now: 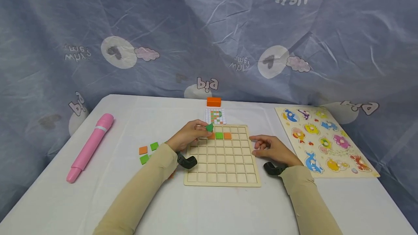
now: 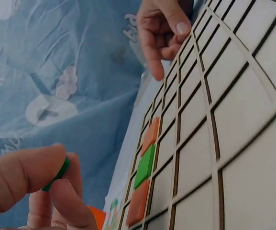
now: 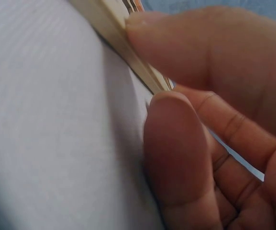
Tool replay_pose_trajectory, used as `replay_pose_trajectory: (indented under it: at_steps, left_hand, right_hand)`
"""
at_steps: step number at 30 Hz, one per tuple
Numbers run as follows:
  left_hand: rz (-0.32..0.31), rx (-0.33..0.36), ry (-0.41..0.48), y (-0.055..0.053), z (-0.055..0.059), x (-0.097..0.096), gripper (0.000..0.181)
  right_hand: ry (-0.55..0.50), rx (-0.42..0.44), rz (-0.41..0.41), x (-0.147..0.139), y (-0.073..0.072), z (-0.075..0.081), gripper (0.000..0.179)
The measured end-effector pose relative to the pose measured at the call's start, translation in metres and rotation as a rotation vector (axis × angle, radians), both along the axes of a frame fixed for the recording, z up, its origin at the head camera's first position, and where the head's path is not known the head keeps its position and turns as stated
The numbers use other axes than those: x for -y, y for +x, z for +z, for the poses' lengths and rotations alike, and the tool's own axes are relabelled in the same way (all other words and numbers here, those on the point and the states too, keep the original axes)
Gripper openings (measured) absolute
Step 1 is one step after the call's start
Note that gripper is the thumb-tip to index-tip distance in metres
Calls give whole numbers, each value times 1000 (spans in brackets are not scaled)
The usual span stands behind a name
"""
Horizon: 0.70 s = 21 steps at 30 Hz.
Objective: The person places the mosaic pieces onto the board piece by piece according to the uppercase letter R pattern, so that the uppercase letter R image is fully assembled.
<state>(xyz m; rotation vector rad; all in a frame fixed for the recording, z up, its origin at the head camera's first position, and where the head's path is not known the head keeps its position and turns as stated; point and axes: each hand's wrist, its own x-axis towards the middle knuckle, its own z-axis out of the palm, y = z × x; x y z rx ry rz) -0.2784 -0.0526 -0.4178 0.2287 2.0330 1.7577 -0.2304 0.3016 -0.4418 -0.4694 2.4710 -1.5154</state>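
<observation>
Between thumb and fingers my left hand (image 1: pixel 191 133) pinches a small green piece (image 1: pixel 209 127), held above the upper left of a wooden grid board (image 1: pixel 222 159). Its full outline is partly covered by the fingers in the left wrist view (image 2: pixel 59 173). Below it, an orange tile (image 1: pixel 211 135), a green tile (image 1: pixel 219 135) and another orange tile (image 1: pixel 227 135) sit side by side in one row of the board. My right hand (image 1: pixel 269 148) rests at the board's right edge, index finger extended. In the right wrist view, a fingertip touches the board's rim (image 3: pixel 123 45).
Behind the board lie a pattern card (image 1: pixel 215 116) and an orange block (image 1: pixel 213 102). Several loose tiles (image 1: pixel 144 159) are left of it, partly behind the left arm. A pink stick (image 1: pixel 89 148) lies far left, an animal puzzle board (image 1: pixel 321 140) at right.
</observation>
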Motion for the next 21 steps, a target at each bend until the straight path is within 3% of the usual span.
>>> replay_pose_trajectory:
  at_steps: [11,16,21]
  left_hand:
    - [-28,-27,17,4,-4,-37,36]
    - [-76,-107,43,8,-2,-51,46]
    - [-74,-114,72,11,-3,-61,45]
  right_hand:
    - [15,2,-8,-1,-1,-1,56]
    - [12,16,-12,-1,-1,-1,56]
    - [21,17,-14,-1,-1,-1,56]
